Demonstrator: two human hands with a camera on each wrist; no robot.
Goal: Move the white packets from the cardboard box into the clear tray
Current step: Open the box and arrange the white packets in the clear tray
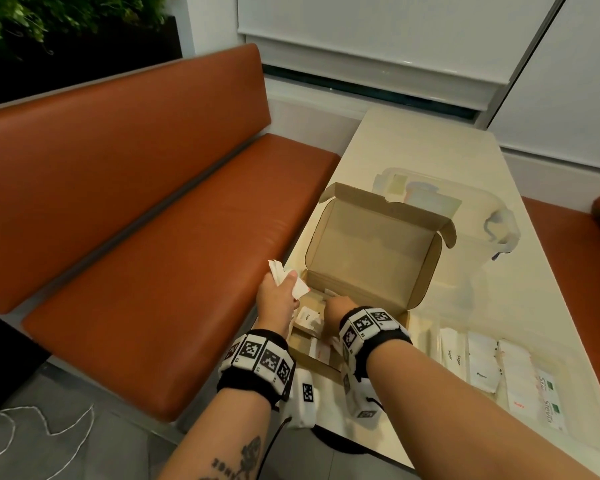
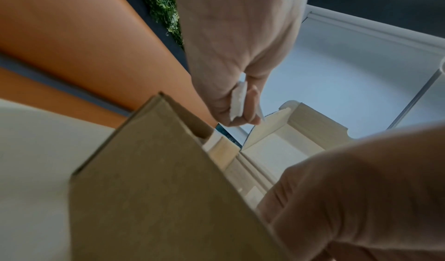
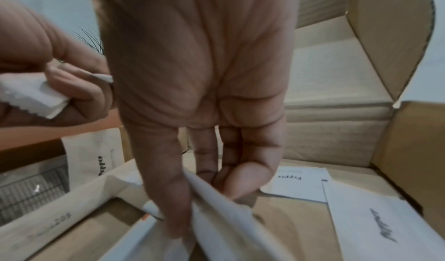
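Note:
An open cardboard box (image 1: 371, 247) stands on the pale table, lid raised at the back. My right hand (image 1: 336, 304) is down inside it. There its thumb and fingers pinch a white packet (image 3: 216, 210). More white packets (image 3: 296, 185) marked "Pepper" lie flat on the box floor. My left hand (image 1: 284, 282) hovers at the box's left wall and grips a bunch of white packets (image 1: 279, 270), also seen in the left wrist view (image 2: 238, 99). The clear tray (image 1: 430, 341) lies right of the box, with several packets (image 1: 482, 368) lined up in it.
A clear lidded container (image 1: 492, 216) stands behind the box. An orange bench (image 1: 153, 254) runs along the table's left edge, with another orange seat (image 1: 582, 258) at the right. White blinds (image 1: 395, 36) cover the far wall. Grey floor (image 1: 66, 445) shows below.

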